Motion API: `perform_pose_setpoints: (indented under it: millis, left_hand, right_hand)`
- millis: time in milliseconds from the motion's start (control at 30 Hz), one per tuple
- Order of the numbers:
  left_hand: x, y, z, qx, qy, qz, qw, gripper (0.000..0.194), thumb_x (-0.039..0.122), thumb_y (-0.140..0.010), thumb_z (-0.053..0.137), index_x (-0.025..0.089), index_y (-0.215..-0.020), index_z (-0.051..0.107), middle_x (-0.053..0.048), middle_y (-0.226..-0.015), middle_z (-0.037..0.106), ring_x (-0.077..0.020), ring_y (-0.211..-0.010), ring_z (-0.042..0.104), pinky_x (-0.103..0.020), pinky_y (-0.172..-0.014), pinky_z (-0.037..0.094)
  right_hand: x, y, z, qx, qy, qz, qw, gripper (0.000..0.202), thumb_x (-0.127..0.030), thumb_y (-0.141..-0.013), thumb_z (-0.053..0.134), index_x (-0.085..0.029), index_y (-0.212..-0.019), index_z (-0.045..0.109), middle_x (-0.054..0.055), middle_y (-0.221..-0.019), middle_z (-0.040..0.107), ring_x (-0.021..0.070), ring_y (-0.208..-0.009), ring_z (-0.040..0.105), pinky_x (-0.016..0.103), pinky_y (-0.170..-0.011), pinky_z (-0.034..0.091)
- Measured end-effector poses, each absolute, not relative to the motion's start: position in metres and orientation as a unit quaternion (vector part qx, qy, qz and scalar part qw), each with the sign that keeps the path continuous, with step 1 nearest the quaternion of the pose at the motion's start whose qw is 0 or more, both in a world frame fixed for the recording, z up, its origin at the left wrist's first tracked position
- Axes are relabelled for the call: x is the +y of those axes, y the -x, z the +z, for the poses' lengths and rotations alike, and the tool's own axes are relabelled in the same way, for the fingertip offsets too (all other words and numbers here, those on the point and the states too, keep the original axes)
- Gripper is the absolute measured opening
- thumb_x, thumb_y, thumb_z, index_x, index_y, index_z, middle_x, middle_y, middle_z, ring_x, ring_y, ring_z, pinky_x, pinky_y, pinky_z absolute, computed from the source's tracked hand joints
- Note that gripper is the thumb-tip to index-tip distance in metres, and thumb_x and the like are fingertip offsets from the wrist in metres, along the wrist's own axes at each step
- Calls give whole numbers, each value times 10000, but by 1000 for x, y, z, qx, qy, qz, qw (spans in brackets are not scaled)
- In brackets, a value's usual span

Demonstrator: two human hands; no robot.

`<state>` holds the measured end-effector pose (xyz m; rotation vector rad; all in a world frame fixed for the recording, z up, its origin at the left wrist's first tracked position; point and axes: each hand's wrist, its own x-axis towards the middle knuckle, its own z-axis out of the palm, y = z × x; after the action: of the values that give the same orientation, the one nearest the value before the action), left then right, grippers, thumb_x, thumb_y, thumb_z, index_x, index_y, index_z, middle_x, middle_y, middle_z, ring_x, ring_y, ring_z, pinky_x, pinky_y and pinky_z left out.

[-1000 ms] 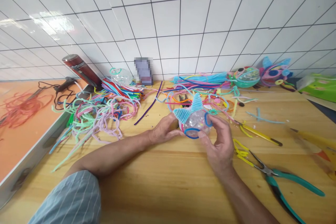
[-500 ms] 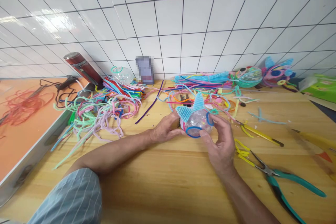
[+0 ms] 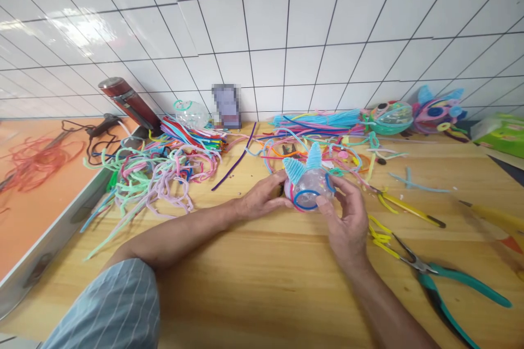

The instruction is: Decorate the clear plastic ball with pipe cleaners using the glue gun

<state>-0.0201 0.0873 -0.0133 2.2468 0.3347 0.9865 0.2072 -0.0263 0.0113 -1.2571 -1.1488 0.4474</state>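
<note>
Between my two hands is a clear plastic ball (image 3: 318, 180) with two light-blue pipe-cleaner ears (image 3: 314, 156) on top. A blue pipe-cleaner ring (image 3: 295, 199) sits on its near side, and another blue loop shows on its right side under my fingers. My left hand (image 3: 262, 196) grips the ball's left side, its fingertips partly hidden behind it. My right hand (image 3: 346, 210) holds the right side, with the thumb by the blue ring and the fingers curled round the far edge. A pink strip runs along the ball's lower left.
Green-handled pliers (image 3: 423, 268) and a yellow-handled tool (image 3: 413, 211) lie at right. Tangled pipe cleaners (image 3: 151, 180) fill the left. Bundled pipe cleaners (image 3: 319, 121), a decorated ball (image 3: 391, 118) and a red flask (image 3: 129, 101) stand along the tiled wall.
The ball has shifted slightly right and turned a little, so its ears and blue ring sit further right. Both hands keep their hold on it.
</note>
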Motion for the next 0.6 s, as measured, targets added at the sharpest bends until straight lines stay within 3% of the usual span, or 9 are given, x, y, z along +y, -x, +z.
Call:
perform_pose_setpoints:
  millis: [600]
  left_hand:
    - [81, 17, -5, 140, -839, 379, 366, 664, 475, -1084, 782, 222, -1641, 524, -212, -1594, 703, -333, -1473, 723, -527, -1249, 605]
  right_hand:
    - [-25, -209, 11, -492, 570, 206, 625, 541, -607, -955, 849, -242, -1343, 750, 144, -1411, 774, 349, -1340, 723, 561, -1112, 604]
